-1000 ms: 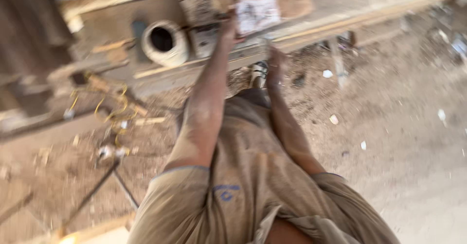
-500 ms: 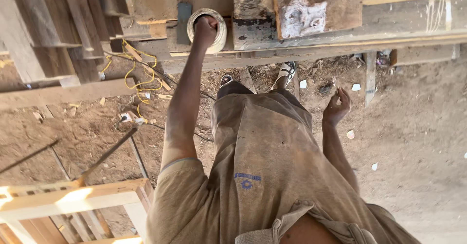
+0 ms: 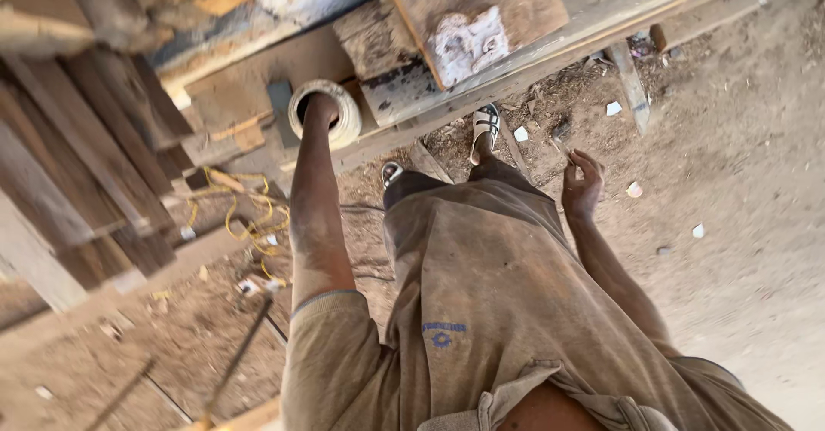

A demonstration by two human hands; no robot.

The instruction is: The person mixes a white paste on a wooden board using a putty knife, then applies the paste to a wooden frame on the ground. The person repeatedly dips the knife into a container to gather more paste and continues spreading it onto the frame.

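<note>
At eleven o'clock, left hand point(image 3: 320, 107) fisted inside tape roll point(image 3: 325, 114) on desk point(image 3: 258, 70); right hand point(image 3: 583, 183) at two, loosely open, empty.

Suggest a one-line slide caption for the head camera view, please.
Left hand reaches into a pale ring-shaped roll on stacked boards; right hand hangs open above the dirt ground.
</note>
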